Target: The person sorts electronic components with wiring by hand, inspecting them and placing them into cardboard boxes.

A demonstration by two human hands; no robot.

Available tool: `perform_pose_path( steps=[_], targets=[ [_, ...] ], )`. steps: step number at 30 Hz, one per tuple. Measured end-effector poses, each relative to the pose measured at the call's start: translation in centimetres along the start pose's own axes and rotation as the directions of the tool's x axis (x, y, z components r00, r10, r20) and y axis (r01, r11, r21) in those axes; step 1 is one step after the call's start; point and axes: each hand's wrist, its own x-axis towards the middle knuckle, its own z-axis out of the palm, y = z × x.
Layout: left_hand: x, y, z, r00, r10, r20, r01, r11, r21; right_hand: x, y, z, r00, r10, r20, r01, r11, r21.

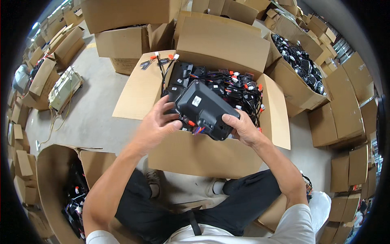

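Presently held: one black unit [211, 106], above the open carton [203, 158], long axis slanted from upper left to lower right. Lower-right end gripped by the right hand [247, 130], thumb uppermost. Left hand [153, 124] positioned beside the upper-left end, fingers spread, nothing grasped; whether contact is made cannot be told. Similar units [177, 78] packed beneath.

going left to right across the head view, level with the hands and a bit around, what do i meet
Cream appliance on the floor, left grip, black casing, right grip, carton heaped with black units.
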Motion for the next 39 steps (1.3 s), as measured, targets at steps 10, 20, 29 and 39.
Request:
perform_pose_path(
  steps=[10, 20, 29, 39],
  targets=[
    [1.1, -1.1, 0.3, 0.999, -0.030, 0.014, 0.030, 0.999, -0.037, 1.5, 0.8, 1.4, 0.951, 0.276, 0.137, -0.308, 0.865, 0.395],
    [2.1, -1.6, 0.4, 0.995, -0.092, 0.022, 0.093, 0.994, -0.052, 1.7, 1.1, 1.1, 0.991, 0.028, 0.130, -0.026, 1.000, -0.015],
    [2.4, -2.6, 5.7, 0.879, -0.236, 0.414, 0.080, 0.930, 0.360, 2.7, -7.8, -1.9, 0.891, -0.432, -0.139, 0.444, 0.766, 0.465],
    [4.2, 3.2, -4.9, 0.989, 0.109, -0.105, -0.139, 0.928, -0.345, 9.3, 4.1, -8.4, 0.940, 0.241, -0.242, -0.159, 0.935, 0.316]
  ],
)
